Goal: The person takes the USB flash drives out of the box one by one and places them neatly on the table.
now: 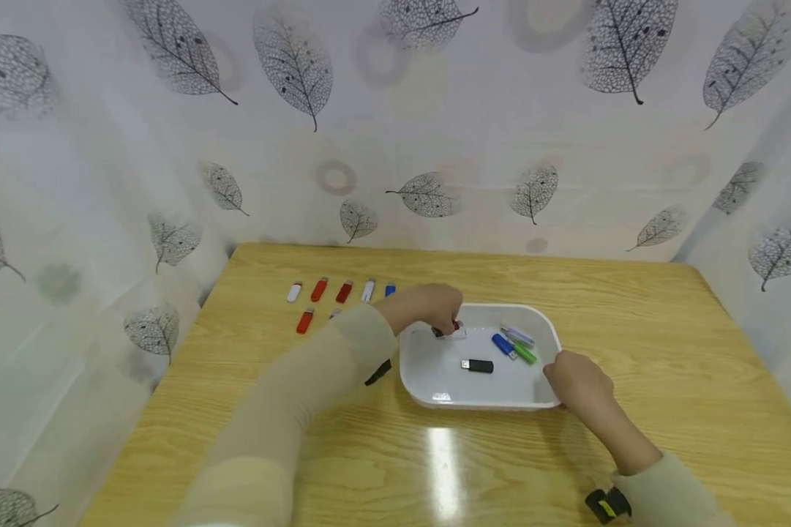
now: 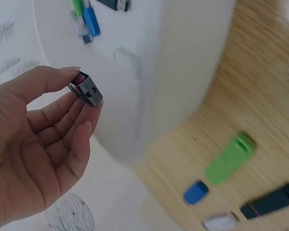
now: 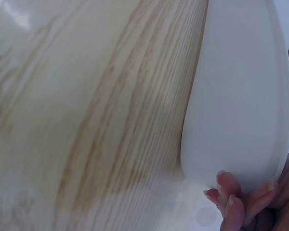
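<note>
My left hand [image 1: 435, 304] is over the left back part of a white tray [image 1: 435, 373]. Thumb and fingertips pinch a USB flash drive [image 2: 89, 90], its metal plug showing in the left wrist view and its body mostly hidden by the fingers. My right hand [image 1: 579, 380] grips the tray's right front corner, fingers curled under the rim in the right wrist view. Inside the tray lie a black USB flash drive [image 1: 479, 366], a blue one [image 1: 503, 345], a green one [image 1: 525, 353] and a pale purple one [image 1: 519, 337].
Left of the tray, more flash drives lie on the wooden table [image 1: 665, 351]: white [image 1: 293, 292], orange-red [image 1: 319, 290], dark red [image 1: 344, 292], silver [image 1: 367, 290] and red [image 1: 305, 320]. Green [image 2: 231, 158] and black [image 2: 269, 201] ones show in the left wrist view. A leaf-patterned curtain [image 1: 474, 146] hangs behind.
</note>
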The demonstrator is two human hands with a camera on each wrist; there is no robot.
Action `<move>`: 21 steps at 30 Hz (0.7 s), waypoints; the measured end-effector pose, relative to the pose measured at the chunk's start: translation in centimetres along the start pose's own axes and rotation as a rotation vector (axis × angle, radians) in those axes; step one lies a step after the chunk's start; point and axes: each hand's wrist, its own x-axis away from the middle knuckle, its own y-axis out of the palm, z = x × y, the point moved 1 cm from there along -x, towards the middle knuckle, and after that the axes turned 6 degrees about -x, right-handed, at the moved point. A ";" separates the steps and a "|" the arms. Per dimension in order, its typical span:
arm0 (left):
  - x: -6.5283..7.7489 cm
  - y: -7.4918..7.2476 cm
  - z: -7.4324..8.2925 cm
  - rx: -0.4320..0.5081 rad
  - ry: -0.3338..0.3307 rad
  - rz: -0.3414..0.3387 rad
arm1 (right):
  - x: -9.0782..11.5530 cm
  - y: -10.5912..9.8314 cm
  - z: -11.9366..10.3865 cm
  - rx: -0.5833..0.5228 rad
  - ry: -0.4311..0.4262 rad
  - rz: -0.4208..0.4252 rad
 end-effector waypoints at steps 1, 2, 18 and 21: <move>0.3 -0.1 -0.5 0.007 -0.003 0.008 | 0.0 -0.1 0.1 0.001 -0.002 0.003; 0.5 -0.1 -1.1 0.022 -0.010 0.018 | 0.0 -0.2 0.1 0.004 -0.004 0.005; 6.0 0.8 -7.4 0.227 -0.052 0.235 | -0.1 0.1 -0.1 -0.004 -0.004 -0.009; 7.1 1.6 -8.7 0.273 -0.068 0.259 | 0.0 0.1 -0.1 -0.015 0.002 -0.010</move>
